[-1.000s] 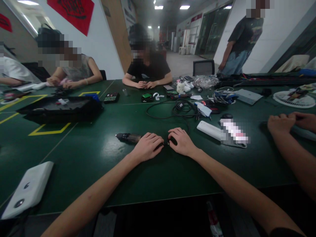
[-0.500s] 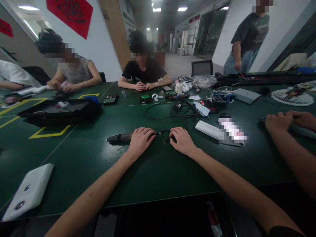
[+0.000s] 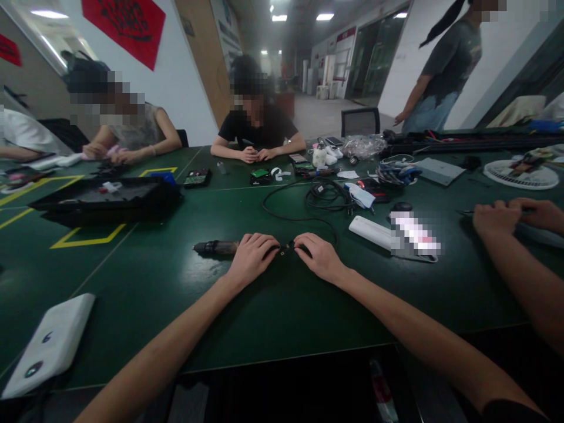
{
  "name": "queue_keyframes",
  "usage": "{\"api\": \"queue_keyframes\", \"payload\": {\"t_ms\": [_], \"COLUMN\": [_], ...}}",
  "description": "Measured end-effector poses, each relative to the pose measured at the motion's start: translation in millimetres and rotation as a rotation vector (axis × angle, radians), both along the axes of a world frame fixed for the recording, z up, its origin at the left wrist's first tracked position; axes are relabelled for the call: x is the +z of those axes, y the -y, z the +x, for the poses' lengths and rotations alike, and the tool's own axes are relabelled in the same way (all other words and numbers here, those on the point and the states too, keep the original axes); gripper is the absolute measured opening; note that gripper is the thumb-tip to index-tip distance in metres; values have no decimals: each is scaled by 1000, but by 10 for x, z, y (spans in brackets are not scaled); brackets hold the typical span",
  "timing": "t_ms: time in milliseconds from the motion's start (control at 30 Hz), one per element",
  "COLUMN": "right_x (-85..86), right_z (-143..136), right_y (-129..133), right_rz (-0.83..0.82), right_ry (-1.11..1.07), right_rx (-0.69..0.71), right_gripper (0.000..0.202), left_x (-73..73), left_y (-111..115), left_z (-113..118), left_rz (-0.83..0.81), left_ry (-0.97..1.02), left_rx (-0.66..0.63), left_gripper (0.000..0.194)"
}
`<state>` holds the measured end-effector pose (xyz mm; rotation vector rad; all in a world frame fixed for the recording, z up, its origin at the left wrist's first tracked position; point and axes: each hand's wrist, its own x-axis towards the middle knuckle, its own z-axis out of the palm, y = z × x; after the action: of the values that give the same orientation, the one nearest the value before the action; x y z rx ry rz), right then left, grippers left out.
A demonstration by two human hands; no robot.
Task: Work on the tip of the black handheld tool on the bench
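On the green table, a dark electric screwdriver (image 3: pixel 215 248) lies sideways, its tip pointing left. My left hand (image 3: pixel 253 257) is closed around its rear end, which the fingers hide. Facing it, my right hand (image 3: pixel 321 257) pinches the end of a black cable (image 3: pixel 324 221). The cable loops from behind that hand back to a coil. Between my fingertips small metal ends (image 3: pixel 285 248) show; they are too small to make out. A narrow gap separates the two hands.
A black tray (image 3: pixel 106 197) stands left, a white device (image 3: pixel 50 343) front left. Right of my hands lie a white bar-shaped case (image 3: pixel 372 233) and a blurred-out phone (image 3: pixel 416 235). Another person's hands (image 3: pixel 497 216) work at far right. Circuit boards, a coiled cable (image 3: pixel 328 194) and people are opposite.
My right hand has moved left and slightly down, bringing the cable end close to my left hand. The left hand and screwdriver shifted slightly right. The standing person at back right has turned.
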<state>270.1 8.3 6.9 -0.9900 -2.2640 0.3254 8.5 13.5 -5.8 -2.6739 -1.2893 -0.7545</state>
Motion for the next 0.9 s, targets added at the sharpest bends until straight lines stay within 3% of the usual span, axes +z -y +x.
{"api": "queue_keyframes", "payload": {"t_ms": [267, 900], "right_x": [-9, 50], "right_z": [-14, -6], "right_y": [1, 56], "right_rz": [-75, -47], "right_ry": [70, 109], "right_rx": [-50, -63], "right_gripper": [13, 13], "left_x": [15, 109], "left_y": [96, 122], "left_z": [156, 202], "left_rz": [-8, -1], "left_ry": [-31, -92], "left_rx": [-72, -47], "left_gripper": [22, 21]}}
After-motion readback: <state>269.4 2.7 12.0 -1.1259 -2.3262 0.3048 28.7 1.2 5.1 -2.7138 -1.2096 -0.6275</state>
